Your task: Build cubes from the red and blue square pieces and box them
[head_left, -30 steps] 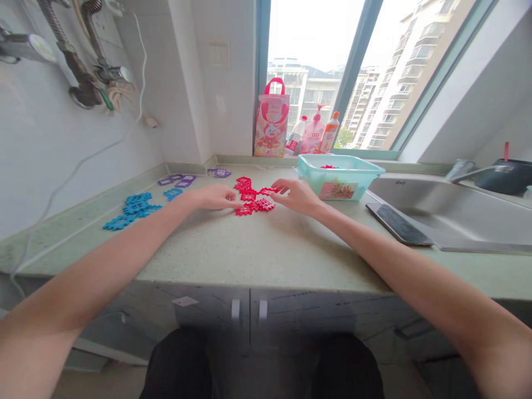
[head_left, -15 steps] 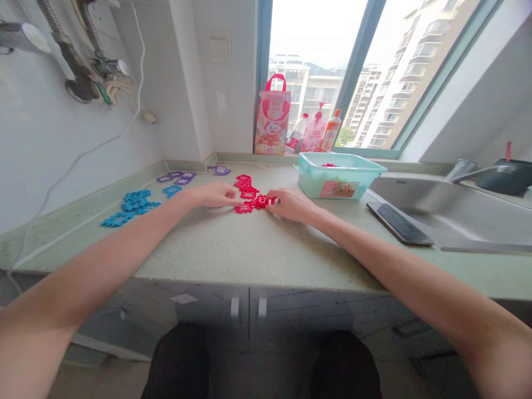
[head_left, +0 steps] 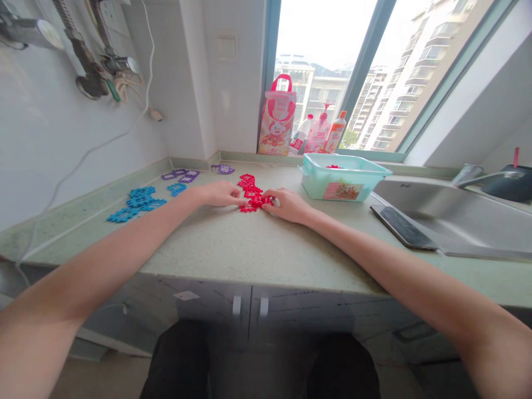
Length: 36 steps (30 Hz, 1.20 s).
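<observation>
Several red toothed plastic toy pieces (head_left: 252, 191) lie in an irregular cluster on the counter in front of me. At the cluster's lower left, my left hand (head_left: 220, 194) has its thumb and fingers closed on the edge of a red piece. My right hand (head_left: 288, 205) pinches another red piece at the right side, its fingertips partly covering it. The two held pieces touch or overlap; whether they interlock I cannot tell. Blue toothed pieces (head_left: 139, 202) lie to the left, partly behind my left forearm. Purple pieces (head_left: 189, 176) are farther back.
A turquoise plastic tub (head_left: 344, 177) with red pieces inside stands at the back right. A phone (head_left: 403, 227) lies by the sink (head_left: 457, 221). Bottles (head_left: 319, 133) and a pink bag (head_left: 277, 124) line the windowsill. A white cable (head_left: 89, 149) hangs at the left.
The view has shifted slightly, moving the scene a little right. My right hand has brought its red piece slightly closer to the piece at my left hand.
</observation>
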{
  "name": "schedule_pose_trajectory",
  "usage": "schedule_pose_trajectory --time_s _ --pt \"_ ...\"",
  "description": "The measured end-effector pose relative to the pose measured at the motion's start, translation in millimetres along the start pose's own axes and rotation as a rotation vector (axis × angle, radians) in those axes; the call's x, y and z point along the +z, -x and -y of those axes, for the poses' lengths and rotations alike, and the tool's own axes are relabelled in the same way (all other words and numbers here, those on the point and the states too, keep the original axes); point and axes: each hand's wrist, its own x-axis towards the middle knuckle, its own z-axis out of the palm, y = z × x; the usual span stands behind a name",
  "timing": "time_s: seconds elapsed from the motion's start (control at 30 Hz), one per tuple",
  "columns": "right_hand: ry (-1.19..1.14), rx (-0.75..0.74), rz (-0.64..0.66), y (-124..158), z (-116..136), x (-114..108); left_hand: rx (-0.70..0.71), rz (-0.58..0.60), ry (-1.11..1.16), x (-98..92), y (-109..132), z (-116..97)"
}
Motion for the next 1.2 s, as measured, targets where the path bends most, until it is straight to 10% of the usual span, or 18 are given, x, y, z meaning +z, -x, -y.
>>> schedule_pose_trajectory --time_s 0.8,0.97,1.2 --pt "-0.325 0.004 -0.124 -2 7 -5 0.04 -0.076 0.238 6.5 -5 7" --pt "-0.253 -0.142 0.007 0 16 2 0.016 -0.247 0.015 10.4 -8 9" --pt "-0.229 -0.177 0.069 -3 13 1 0.032 -0.187 -0.133 10.3 -8 5"
